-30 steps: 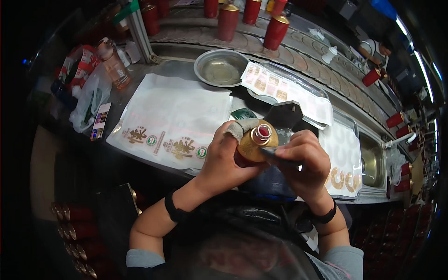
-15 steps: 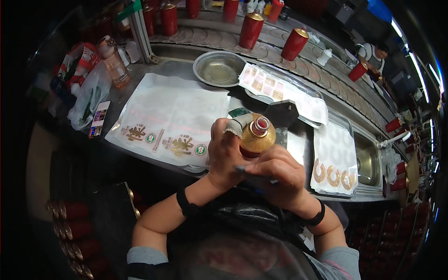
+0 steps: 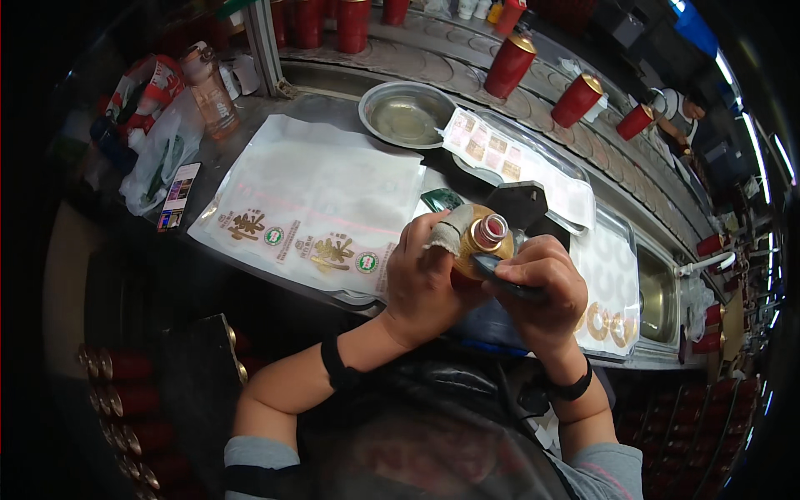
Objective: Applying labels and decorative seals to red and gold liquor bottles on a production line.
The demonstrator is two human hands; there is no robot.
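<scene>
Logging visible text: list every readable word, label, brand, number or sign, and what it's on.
Wording not copied here.
White sheet: large gold characters, round green marks.
Label sheet: print too small.
Phone: too small.
Pink bottle: pale lettering, blurred.
Red-and-white package: blurred.
Held bottle: none legible.

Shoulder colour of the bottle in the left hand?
The bottle's shoulder is gold; head view shows it best.

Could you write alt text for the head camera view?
A person's left hand holds a gold-shouldered bottle while the right hand holds a dark tool at its shoulder. Nearby are printed sheets and a metal bowl.
</scene>
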